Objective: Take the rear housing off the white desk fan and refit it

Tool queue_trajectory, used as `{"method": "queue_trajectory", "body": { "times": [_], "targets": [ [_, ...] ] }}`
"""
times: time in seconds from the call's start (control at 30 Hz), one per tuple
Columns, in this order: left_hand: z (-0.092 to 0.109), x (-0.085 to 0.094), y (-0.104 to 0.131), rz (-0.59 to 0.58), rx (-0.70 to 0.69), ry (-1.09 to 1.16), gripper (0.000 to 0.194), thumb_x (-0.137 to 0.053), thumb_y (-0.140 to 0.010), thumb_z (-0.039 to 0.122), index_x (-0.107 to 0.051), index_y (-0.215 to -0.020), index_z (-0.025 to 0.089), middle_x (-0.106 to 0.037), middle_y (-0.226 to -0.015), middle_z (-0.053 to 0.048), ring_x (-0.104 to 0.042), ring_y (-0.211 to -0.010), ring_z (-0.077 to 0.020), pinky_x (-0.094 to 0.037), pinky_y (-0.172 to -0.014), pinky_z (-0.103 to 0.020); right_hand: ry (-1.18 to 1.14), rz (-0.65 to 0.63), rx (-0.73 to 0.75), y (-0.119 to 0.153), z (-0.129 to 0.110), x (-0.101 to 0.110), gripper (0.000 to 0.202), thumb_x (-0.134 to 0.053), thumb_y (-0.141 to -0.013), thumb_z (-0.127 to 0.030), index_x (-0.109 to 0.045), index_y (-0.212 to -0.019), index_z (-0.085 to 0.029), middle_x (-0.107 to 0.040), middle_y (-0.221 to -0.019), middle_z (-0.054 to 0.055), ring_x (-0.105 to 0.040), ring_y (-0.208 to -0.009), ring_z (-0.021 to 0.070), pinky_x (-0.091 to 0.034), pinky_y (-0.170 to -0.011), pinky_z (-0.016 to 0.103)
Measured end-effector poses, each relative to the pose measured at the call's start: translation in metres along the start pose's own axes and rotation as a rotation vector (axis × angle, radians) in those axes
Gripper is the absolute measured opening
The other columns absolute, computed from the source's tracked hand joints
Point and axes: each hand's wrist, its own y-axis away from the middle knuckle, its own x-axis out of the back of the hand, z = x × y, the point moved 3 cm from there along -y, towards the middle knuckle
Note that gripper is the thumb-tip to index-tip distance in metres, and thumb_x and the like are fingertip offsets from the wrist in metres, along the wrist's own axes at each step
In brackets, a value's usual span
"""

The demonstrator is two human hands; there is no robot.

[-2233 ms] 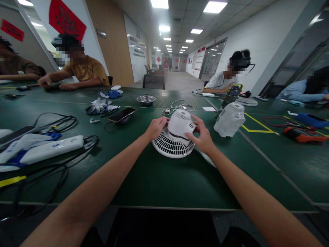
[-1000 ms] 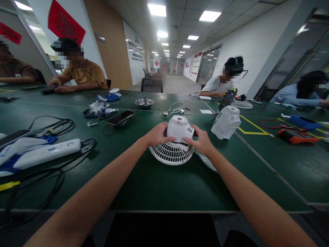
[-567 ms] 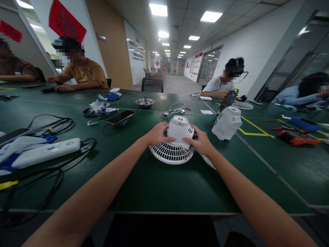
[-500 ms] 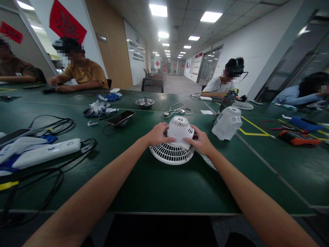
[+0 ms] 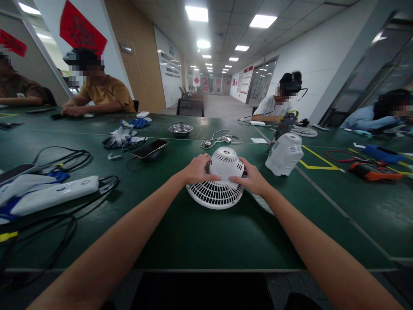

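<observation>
A white vented housing (image 5: 226, 162) sits on top of a round white fan grille (image 5: 214, 196) on the green table (image 5: 206, 241). My left hand (image 5: 200, 169) grips the housing from its left side, thumb across the front. On the other side my right hand (image 5: 251, 175) holds it the same way, its thumb near the lower front. Both hands' far fingertips are hidden behind the housing. To the right stands a second white plastic shell (image 5: 284, 155), touched by neither hand.
Beyond my hands lie a metal bowl (image 5: 180, 129), a coiled white cable (image 5: 221, 138) and a phone (image 5: 150, 148). Gloves (image 5: 121, 138) and a power strip (image 5: 56, 194) are left. A multimeter (image 5: 374, 172) lies right. Several people sit around.
The camera view has shifted slightly. Both hands keep their hold on the housing, with no clear movement of it on the table.
</observation>
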Motion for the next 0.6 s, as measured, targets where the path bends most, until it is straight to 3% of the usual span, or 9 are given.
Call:
{"method": "queue_trajectory", "body": {
  "times": [0.37,0.6],
  "targets": [
    [0.003,0.0,0.0,-0.033,0.018,-0.016,0.073,-0.063,-0.078,0.074,-0.062,-0.124,0.016,-0.059,-0.123,-0.015,-0.055,-0.111,-0.0342,-0.044,-0.095,-0.052,0.096,0.065,0.007,0.0,-0.01,-0.002,0.082,-0.082,-0.075,-0.046,-0.047,-0.144,-0.021,-0.069,-0.127,0.013,-0.069,-0.11,0.0335,-0.057,-0.095,0.054],
    [0.0,-0.001,0.0,-0.009,-0.021,0.0,0.074,-0.069,-0.075,0.068,-0.061,-0.131,0.019,-0.06,-0.126,-0.016,-0.056,-0.116,-0.0376,-0.043,-0.098,-0.057,0.131,0.088,0.009,0.0,-0.011,-0.005,0.081,-0.082,-0.075,-0.049,-0.047,-0.143,-0.022,-0.069,-0.127,0.014,-0.068,-0.111,0.035,-0.055,-0.094,0.055]
  ]
}}
